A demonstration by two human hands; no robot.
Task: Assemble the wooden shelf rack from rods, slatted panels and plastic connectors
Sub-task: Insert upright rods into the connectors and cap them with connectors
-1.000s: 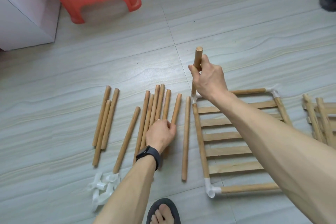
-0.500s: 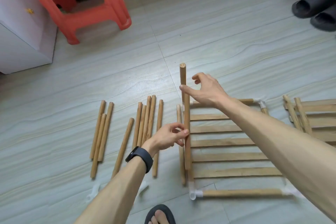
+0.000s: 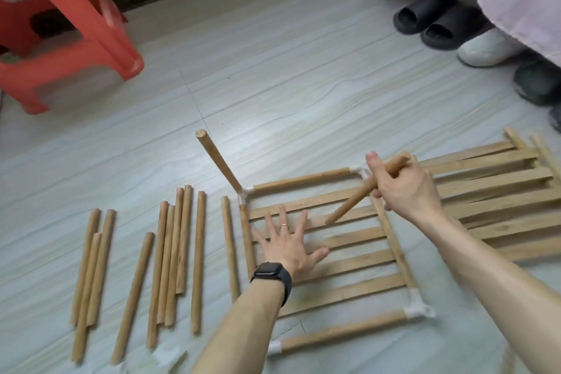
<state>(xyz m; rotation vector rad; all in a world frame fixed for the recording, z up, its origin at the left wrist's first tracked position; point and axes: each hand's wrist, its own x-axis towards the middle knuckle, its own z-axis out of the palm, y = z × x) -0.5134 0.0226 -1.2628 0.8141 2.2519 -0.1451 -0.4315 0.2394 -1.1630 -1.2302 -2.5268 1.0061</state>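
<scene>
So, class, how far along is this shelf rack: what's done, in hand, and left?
Done: one slatted panel is framed by rods and white connectors, with one upright rod in its far-left corner. In hand: the right hand grips a rod near the far-right connector; the left hand presses flat on the panel. Left: the loose rods on the floor and the spare panels beside it.

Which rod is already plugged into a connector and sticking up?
The leaning rod in the panel's far-left corner connector, pointing upward. The loose rods lie flat; the right hand grips a spare rod.
</scene>
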